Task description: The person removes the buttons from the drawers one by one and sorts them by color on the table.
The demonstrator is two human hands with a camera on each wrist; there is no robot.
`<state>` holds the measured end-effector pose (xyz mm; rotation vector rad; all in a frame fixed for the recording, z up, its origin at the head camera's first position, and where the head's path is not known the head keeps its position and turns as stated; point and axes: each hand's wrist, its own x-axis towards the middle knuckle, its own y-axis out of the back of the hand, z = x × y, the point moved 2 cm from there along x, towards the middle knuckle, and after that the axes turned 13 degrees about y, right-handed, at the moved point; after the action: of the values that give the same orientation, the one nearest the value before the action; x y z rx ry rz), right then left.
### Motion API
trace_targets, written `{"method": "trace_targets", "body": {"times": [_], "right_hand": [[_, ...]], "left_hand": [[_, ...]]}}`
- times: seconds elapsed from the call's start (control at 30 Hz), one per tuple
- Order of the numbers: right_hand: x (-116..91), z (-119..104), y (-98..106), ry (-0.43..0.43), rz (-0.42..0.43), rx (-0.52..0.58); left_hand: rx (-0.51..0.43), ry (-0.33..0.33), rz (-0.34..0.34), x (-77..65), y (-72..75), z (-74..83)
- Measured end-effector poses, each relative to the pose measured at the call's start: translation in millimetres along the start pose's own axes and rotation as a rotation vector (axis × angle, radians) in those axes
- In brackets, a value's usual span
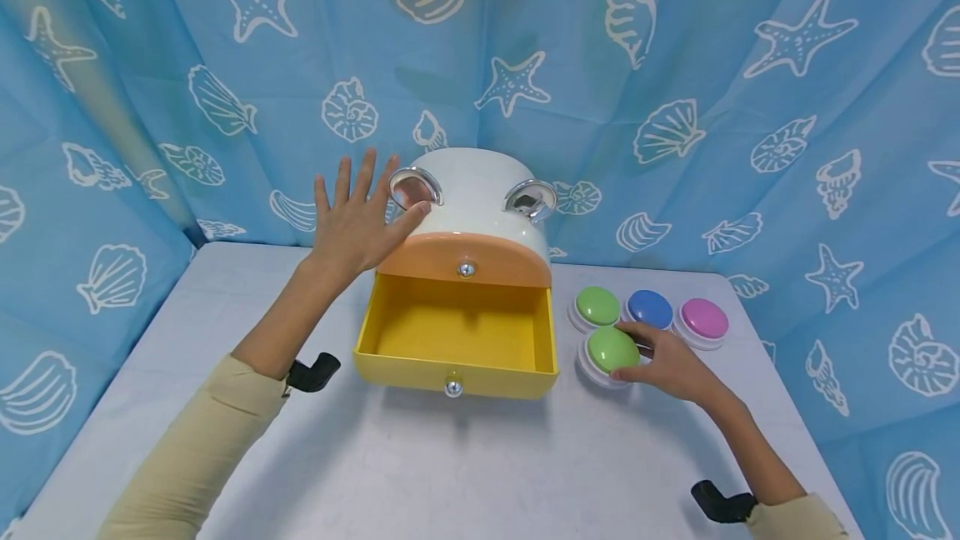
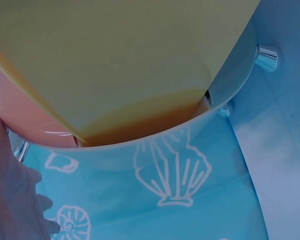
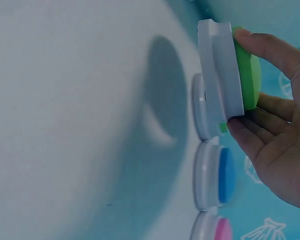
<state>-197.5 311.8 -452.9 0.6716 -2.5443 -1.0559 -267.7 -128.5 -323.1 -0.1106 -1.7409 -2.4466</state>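
Note:
My right hand [image 1: 671, 363] grips a round button with a green top and white base [image 1: 612, 350], thumb on one side and fingers on the other. In the right wrist view that green button [image 3: 249, 70] is lifted off the table, its shadow beneath. My left hand [image 1: 358, 223] is spread with straight fingers against the left side of a white duck-like cabinet [image 1: 472, 190], its thumb near one silver-rimmed eye. The cabinet's yellow drawer [image 1: 454, 377] is pulled out, with nothing inside; above it sits an orange front [image 1: 491, 261] with a silver knob.
Behind the held button stand another green button [image 1: 597, 305], a blue button [image 1: 649, 309] and a pink button [image 1: 705, 318] on the white table [image 1: 480, 473]. A blue curtain [image 1: 540, 15] with shells and starfish hangs behind the table and along its sides.

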Motion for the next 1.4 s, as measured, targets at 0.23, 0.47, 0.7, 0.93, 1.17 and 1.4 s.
{"method": "trace_targets", "body": {"times": [0.23,0.47,0.7,0.93,1.17,1.4], "right_hand": [[1,11,-11,-0.034,0.004,-0.012],[3,17,-18,-0.084,-0.009,-0.032],[3,25,-22,-0.122,-0.004,-0.025],[3,26,-24,-0.117,0.000,-0.019],[3,25,-26,-0.139,-0.005,-0.013],[1,3,-22,-0.093,0.137,-0.050]], "left_hand": [[-0.005,-0.003,0.003,0.0,0.0,-0.3],[-0.011,-0.011,0.015,0.5,-1.1,0.2],[-0.011,-0.006,0.002,1.9,-2.3,-0.3],[-0.017,-0.005,0.004,1.4,-1.6,-2.0],[-0.018,-0.003,-0.001,1.4,-1.6,-3.0],[-0.021,-0.007,0.001,2.1,-2.0,-2.3]]}}
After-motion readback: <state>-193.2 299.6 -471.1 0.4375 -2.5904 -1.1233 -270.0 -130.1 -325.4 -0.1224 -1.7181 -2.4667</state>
